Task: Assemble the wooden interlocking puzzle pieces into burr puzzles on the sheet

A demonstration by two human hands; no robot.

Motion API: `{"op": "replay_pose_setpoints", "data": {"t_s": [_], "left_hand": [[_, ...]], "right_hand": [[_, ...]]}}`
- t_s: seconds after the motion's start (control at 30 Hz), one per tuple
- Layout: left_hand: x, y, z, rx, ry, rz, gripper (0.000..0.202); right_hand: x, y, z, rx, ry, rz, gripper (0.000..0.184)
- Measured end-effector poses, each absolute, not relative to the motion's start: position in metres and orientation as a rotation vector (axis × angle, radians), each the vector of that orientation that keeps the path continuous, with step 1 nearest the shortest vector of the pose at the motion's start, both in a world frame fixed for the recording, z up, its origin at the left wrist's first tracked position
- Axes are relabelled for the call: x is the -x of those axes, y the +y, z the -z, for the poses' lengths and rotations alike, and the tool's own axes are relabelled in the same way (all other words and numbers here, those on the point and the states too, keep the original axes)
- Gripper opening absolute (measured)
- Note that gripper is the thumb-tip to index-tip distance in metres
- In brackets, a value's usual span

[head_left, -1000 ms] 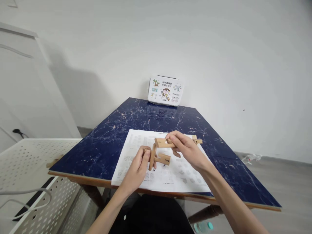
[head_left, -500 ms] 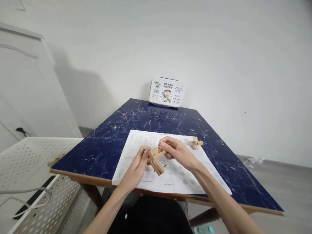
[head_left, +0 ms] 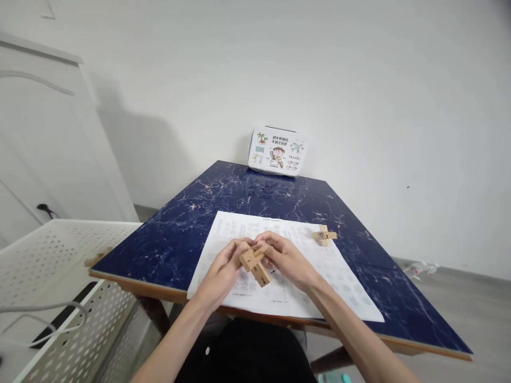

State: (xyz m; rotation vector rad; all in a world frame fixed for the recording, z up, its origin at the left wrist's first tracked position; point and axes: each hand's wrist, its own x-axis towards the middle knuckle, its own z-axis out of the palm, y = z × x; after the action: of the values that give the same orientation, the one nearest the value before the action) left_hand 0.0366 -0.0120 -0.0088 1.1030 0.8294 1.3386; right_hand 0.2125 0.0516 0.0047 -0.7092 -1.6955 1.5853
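Note:
Between my hands, above the printed sheet (head_left: 215,239), is a wooden interlocking puzzle (head_left: 255,261) made of notched, crossed blocks with small dark marks. My left hand (head_left: 223,268) is closed on its left side. On its right side, the fingers of my right hand (head_left: 285,258) are also closed, pinching near a short block that slants across the top. My fingers hide the far side of the puzzle. Another wooden piece of crossed blocks (head_left: 325,235) lies at the sheet's upper right corner, apart from my hands.
The sheet lies on a blue marble-patterned table (head_left: 175,229). At the back, a white printed case (head_left: 278,151) leans against the wall. A white perforated basket (head_left: 80,231) stands left of the table, with a cable (head_left: 51,307) near it. A bottle (head_left: 334,377) shows below the front edge.
My right hand has moved closer to my left, and the puzzle has turned between them. The short block at its top now slants differently. The view has shifted slightly.

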Motion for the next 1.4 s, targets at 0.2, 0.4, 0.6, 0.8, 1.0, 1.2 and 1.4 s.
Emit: {"op": "replay_pose_setpoints", "data": {"t_s": [0.2, 0.4, 0.6, 0.8, 1.0, 1.2, 1.4], "left_hand": [[-0.036, -0.012, 0.008, -1.009, 0.737, -1.318, 0.029], [-0.032, -0.008, 0.014, -0.88, 0.742, -1.33, 0.03], [-0.026, -0.011, 0.013, -0.83, 0.689, -1.286, 0.026], [-0.025, -0.012, 0.009, -0.867, 0.664, -1.244, 0.03], [-0.025, -0.005, 0.011, -0.821, 0.777, -1.259, 0.026], [-0.008, -0.018, -0.003, -1.22, 1.175, -1.407, 0.034], [0.022, -0.045, 0.005, -1.707, 1.813, -1.339, 0.036]], "right_hand": [[-0.215, 0.046, -0.008, 0.664, -1.756, -1.548, 0.031], [-0.206, 0.046, 0.004, 0.625, -1.689, -1.615, 0.031], [-0.212, 0.037, 0.0, 0.478, -1.721, -1.752, 0.03], [-0.214, 0.021, -0.007, 0.604, -1.595, -1.843, 0.035], [-0.223, 0.011, -0.004, 0.777, -1.166, -1.924, 0.035], [-0.262, -0.008, 0.002, 0.972, -0.964, -1.587, 0.037], [-0.308, 0.002, 0.032, 1.043, -0.808, -1.198, 0.038]]}}
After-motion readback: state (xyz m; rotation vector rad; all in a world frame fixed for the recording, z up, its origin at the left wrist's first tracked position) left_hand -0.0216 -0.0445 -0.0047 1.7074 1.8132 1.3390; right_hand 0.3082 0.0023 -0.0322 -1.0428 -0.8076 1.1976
